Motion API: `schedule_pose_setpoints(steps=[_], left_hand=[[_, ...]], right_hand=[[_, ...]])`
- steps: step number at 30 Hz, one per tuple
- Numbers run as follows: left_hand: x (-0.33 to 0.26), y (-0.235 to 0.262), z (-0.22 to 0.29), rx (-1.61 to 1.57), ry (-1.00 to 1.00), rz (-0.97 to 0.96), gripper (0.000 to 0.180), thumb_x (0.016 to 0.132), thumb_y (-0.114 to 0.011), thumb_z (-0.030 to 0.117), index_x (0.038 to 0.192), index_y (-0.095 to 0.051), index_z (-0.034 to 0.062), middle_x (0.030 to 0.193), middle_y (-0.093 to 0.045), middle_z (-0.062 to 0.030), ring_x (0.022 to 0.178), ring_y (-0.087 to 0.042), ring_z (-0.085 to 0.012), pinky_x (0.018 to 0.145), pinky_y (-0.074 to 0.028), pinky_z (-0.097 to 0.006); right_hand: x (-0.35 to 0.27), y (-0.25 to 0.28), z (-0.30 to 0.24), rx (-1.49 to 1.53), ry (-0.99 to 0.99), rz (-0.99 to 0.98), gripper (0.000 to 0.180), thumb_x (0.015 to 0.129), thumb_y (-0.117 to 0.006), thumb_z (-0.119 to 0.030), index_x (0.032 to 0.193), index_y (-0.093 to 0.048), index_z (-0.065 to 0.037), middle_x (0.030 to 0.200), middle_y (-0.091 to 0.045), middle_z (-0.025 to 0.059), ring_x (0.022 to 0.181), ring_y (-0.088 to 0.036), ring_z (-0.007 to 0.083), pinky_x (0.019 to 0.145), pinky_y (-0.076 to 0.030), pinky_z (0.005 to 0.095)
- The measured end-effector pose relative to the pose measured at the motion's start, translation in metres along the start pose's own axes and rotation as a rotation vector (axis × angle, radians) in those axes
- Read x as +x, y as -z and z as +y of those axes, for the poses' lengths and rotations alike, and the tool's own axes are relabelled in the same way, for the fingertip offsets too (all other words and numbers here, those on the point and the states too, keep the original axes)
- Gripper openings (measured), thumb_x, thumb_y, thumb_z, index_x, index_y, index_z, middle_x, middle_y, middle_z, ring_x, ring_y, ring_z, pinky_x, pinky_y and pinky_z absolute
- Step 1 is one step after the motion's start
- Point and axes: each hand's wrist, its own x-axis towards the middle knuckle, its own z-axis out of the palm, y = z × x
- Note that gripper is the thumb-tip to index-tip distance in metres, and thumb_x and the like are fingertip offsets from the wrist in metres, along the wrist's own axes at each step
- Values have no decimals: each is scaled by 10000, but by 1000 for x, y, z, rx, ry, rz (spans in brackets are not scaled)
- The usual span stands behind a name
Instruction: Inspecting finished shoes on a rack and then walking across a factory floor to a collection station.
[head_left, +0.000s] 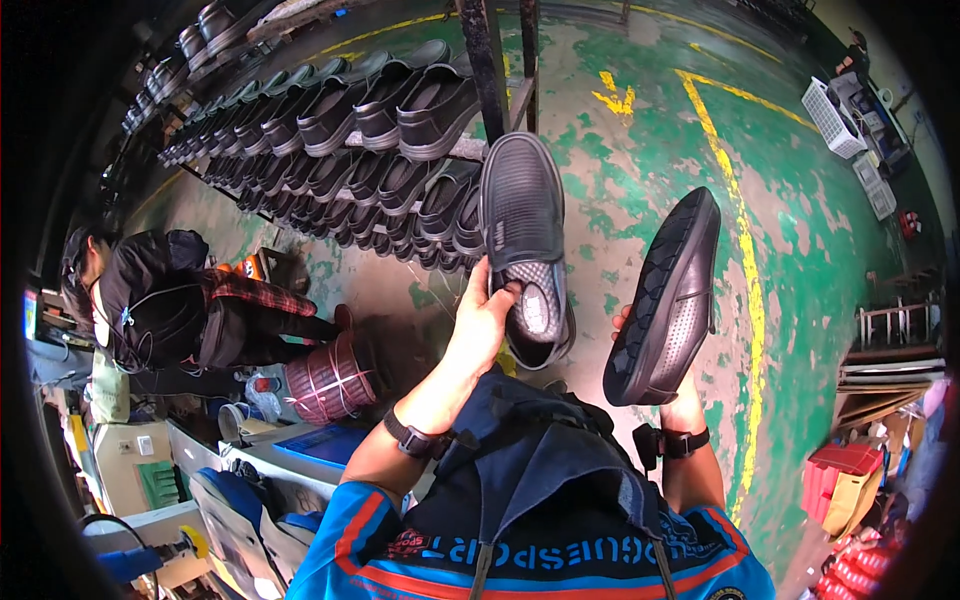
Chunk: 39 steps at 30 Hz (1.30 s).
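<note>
My left hand grips a black slip-on shoe by its side near the opening, thumb hooked over the rim. The shoe's toe points away from me, and its grey patterned insole with a pale oval label shows. In my right hand is a second black shoe, turned on its side so the ridged sole faces left and the perforated side faces right. That shoe hides most of the right hand; some fingertips show at the sole's left edge. The two shoes are apart, held up over the floor.
At the left stands a metal rack with rows of black shoes. A person in dark clothes is at the far left, near a brown basket. A worn green floor has yellow lines. Red bundles lie at the right.
</note>
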Motion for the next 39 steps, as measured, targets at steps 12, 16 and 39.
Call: schedule_pose_setpoints(steps=[12, 16, 39], left_hand=[[-18, -36, 30, 787, -541, -31, 726, 821, -696, 207, 1374, -302, -53, 1109, -468, -174, 1073, -492, -278, 951, -384, -367], [-16, -34, 33, 724, -526, -101, 703, 852, -667, 187, 1395, -283, -40, 1226, -468, -165, 1161, -463, -259, 981, -366, -341], [6, -8, 36, -617, 395, -578, 780, 865, -400, 615, 1430, -298, 86, 1437, -375, -113, 1294, -396, -266, 1098, -299, -432]], right_hand=[[28, 54, 39, -402, 217, 199, 411, 939, -472, -299, 1153, -516, 49, 996, -625, 183, 891, -633, 285, 775, -540, 374], [38, 43, 39, -346, 204, 209, 405, 940, -471, -290, 1156, -516, 49, 1001, -626, 182, 899, -631, 284, 785, -537, 374], [-33, 37, 24, -205, -20, -23, 369, 948, -466, -241, 1169, -518, 50, 1030, -629, 176, 945, -624, 276, 839, -519, 370]])
